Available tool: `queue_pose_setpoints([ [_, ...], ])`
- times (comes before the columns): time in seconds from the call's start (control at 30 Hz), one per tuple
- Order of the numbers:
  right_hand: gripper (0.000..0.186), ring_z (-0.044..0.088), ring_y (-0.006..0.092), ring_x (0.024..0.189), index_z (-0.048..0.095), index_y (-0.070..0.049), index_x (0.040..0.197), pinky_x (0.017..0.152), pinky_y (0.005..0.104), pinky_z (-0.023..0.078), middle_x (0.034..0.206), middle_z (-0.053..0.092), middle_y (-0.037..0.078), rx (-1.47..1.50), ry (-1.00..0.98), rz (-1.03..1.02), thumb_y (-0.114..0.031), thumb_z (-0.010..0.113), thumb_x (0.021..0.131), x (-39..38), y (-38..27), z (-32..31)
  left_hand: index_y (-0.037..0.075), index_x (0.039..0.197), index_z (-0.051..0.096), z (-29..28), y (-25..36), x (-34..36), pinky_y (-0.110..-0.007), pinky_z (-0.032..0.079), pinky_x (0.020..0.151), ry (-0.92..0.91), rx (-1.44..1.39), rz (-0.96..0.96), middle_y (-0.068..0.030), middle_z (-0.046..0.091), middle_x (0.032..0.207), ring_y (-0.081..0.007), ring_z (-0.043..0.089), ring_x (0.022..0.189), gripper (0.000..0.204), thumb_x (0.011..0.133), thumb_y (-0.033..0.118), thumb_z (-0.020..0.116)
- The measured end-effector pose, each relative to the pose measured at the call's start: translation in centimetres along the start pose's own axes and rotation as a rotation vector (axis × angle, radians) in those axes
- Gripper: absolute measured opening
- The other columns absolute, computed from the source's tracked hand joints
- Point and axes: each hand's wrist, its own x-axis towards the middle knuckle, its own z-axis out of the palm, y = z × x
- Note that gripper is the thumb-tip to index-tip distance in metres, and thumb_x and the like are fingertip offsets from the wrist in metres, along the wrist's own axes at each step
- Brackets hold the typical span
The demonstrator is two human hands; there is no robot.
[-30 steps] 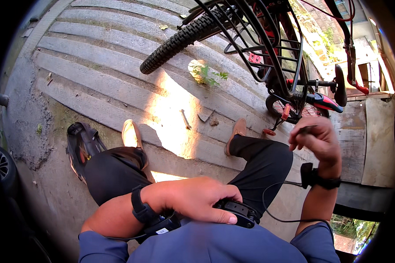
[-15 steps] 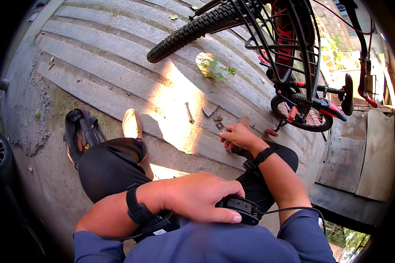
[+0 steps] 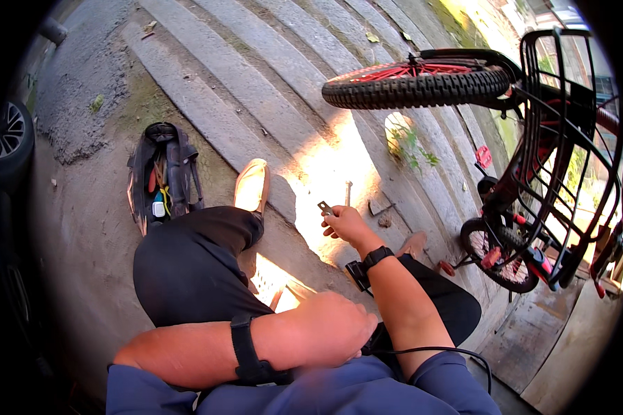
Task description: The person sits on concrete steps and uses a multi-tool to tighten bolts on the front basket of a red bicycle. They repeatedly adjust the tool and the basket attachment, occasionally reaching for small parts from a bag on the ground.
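Note:
Between the thumb and fingers of my right hand [image 3: 347, 225] is a small flat metal plate [image 3: 324, 207] with a hole, held out over the sunlit ground. A wrench [image 3: 348, 193] lies on the concrete just beyond that hand. My left hand [image 3: 339, 326] is curled closed at my lap, its back toward me. Its fingers are turned away, so what they hold is hidden. Black material and a black cable [image 3: 432, 349] show beside it. Black straps circle both wrists, and a small black box [image 3: 357, 275] sits on the right one.
An open black tool bag [image 3: 160, 173] with several tools stands left of my knee. To the right is a bicycle [image 3: 422, 86] with a black wire basket [image 3: 567, 117]; a smaller wheel [image 3: 498, 254] shows below. A car wheel [image 3: 10, 138] is at far left. The ridged concrete [image 3: 208, 114] slopes away.
My view has swung, bringing the tool bag and bicycle into fuller sight. My right hand has reached farther forward with the metal plate, close to the wrench. The black device under my left hand is now mostly hidden.

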Motion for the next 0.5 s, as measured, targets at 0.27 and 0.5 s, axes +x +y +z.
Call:
queue_pose_setpoints([
  [0.27,0.030,0.068,0.0172,0.076,0.057,0.001,0.116,0.063,0.0297,0.053,0.097,0.066,0.010,0.135,-0.083,-0.198,-0.016,0.059,0.091,6.7,-10.1,3.1,-0.004,0.089,0.063,-0.5,-1.6,0.1,-0.046,0.054,0.071,0.125,-0.079,-0.071,-0.0195,0.065,0.084,-0.0381,0.067,0.081,0.026,0.081,0.020,0.056],
  [0.5,0.058,0.065,0.0239,0.088,0.048,-0.002,0.133,0.067,0.0343,0.056,0.114,0.060,0.015,-0.015,0.238,-0.245,-0.020,0.067,0.081,10.2,-4.2,-1.7,-0.004,0.082,0.065,-1.5,-2.9,-0.6,-0.045,0.055,0.067,0.189,-0.198,-0.131,-0.0224,0.066,0.081,-0.0388,0.067,0.079,0.024,0.079,0.018,0.055],
])
